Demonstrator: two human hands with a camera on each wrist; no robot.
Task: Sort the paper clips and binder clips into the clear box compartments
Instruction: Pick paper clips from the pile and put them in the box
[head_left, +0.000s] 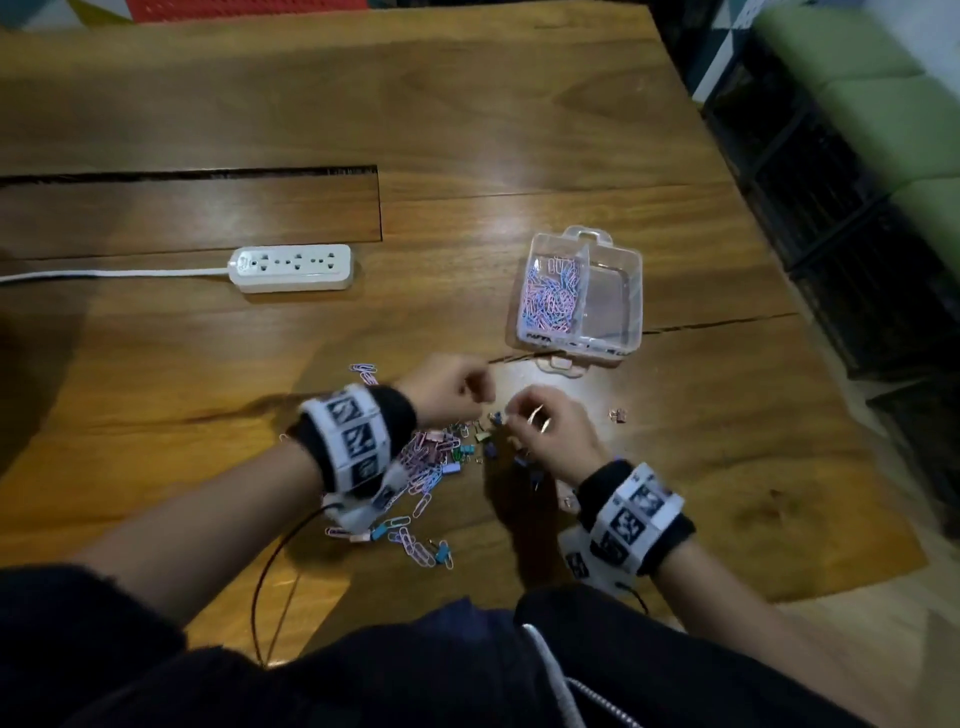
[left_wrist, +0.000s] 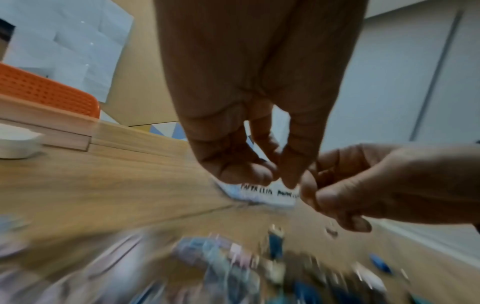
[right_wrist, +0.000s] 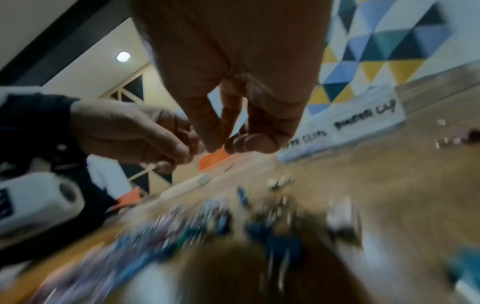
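Observation:
The clear box (head_left: 636, 291) lies open on the wooden table, with pink and blue paper clips (head_left: 550, 296) in its left compartment and nothing visible in the right one. A mixed pile of paper clips and binder clips (head_left: 436, 460) is spread in front of me. Over its far edge my left hand (head_left: 480, 389) and right hand (head_left: 511, 418) nearly touch, fingertips pinched. In the left wrist view the left hand (left_wrist: 278, 178) shows nothing between thumb and finger. The right hand (right_wrist: 226, 145) looks the same. A small blue clip (head_left: 497, 418) sits by the right fingertips; contact is unclear.
A white power strip (head_left: 293, 267) with its cord lies at the left, behind it a slot in the tabletop. One pink binder clip (head_left: 618, 414) lies apart to the right of my hands. The table's right edge drops to black crates and a green seat.

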